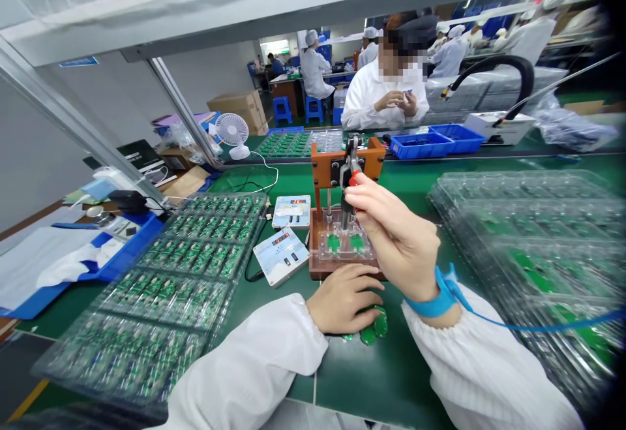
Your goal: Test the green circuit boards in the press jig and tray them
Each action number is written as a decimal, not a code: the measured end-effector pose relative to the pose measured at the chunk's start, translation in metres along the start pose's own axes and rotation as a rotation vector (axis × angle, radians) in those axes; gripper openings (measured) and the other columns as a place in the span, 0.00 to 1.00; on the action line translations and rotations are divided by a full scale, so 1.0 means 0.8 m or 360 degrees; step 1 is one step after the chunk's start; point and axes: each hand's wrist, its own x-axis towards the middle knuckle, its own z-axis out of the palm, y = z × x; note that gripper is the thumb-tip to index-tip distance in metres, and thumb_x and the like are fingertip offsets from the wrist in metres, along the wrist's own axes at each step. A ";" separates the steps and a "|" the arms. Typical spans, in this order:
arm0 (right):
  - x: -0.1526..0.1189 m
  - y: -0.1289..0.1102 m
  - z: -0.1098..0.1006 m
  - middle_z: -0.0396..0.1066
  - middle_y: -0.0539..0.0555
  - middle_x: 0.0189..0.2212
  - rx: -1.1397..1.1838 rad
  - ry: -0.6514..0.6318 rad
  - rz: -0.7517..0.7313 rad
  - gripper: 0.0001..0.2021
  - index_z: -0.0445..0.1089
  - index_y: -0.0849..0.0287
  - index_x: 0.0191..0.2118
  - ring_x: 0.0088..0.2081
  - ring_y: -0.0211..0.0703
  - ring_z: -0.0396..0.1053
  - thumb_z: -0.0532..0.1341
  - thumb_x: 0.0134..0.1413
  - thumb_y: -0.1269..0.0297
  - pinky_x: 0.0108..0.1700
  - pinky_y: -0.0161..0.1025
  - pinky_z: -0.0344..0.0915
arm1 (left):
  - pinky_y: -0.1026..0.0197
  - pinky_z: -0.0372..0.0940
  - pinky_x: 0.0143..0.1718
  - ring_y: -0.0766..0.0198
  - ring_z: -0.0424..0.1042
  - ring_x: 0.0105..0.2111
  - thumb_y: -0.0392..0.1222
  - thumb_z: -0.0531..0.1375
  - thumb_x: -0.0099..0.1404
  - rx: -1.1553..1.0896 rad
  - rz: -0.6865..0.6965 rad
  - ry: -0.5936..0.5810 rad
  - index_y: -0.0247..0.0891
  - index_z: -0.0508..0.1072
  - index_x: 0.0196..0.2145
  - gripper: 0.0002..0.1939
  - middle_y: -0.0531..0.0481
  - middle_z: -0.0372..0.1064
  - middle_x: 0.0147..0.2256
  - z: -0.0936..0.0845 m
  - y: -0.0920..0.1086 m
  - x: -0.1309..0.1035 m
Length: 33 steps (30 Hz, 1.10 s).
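My right hand [398, 237] is closed round the red-tipped handle [354, 179] of a toggle clamp on a small test fixture [323, 173] with an orange top and a brown base. Under the clamp, a clear plate [345, 229] sits over two green circuit boards [333, 242]. In front of the base lies my left hand [346, 301], palm down with its fingers apart. Its fingertips touch or hover over a few rounded green circuit boards [380, 323] on the bench; the hand partly hides them. A blue wrist strap [433, 296] with a cord circles my right wrist.
Left of the fixture are two white meter boxes [280, 255] with red digits and a clear tray [239, 254] of green boards. Stacked clear trays [489, 247] stand at right. Behind are a fan [232, 130], blue bins [420, 145] and a seated co-worker [362, 100].
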 end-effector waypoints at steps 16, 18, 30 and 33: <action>-0.004 0.010 -0.005 0.71 0.42 0.58 0.0335 -0.0044 0.0142 0.27 0.71 0.40 0.60 0.64 0.53 0.65 0.58 0.65 0.79 0.70 0.59 0.62 | 0.56 0.72 0.53 0.57 0.78 0.46 0.47 0.62 0.72 -0.0994 -0.0343 -0.0018 0.36 0.77 0.40 0.11 0.40 0.78 0.45 -0.083 0.013 0.010; -0.003 0.010 -0.006 0.70 0.42 0.59 0.0353 -0.0063 0.0149 0.27 0.71 0.40 0.61 0.65 0.52 0.64 0.58 0.66 0.79 0.70 0.58 0.61 | 0.56 0.74 0.47 0.57 0.78 0.42 0.49 0.62 0.72 -0.1047 -0.0432 0.0020 0.36 0.78 0.39 0.13 0.41 0.78 0.41 -0.124 0.008 0.010; -0.005 0.011 -0.005 0.69 0.44 0.61 0.0417 -0.0073 0.0174 0.25 0.70 0.40 0.62 0.66 0.52 0.63 0.57 0.68 0.76 0.69 0.59 0.62 | 0.34 0.42 0.69 0.31 0.31 0.72 0.64 0.72 0.50 0.0356 -0.1449 -0.1144 0.39 0.54 0.71 0.59 0.35 0.31 0.73 -0.173 -0.154 -0.031; -0.005 0.012 -0.006 0.69 0.44 0.61 0.0425 -0.0079 0.0164 0.25 0.70 0.40 0.62 0.66 0.52 0.62 0.57 0.68 0.76 0.70 0.59 0.61 | 0.33 0.41 0.69 0.30 0.28 0.72 0.69 0.70 0.50 0.0374 -0.1453 -0.1284 0.39 0.49 0.73 0.63 0.36 0.27 0.74 -0.172 -0.158 -0.029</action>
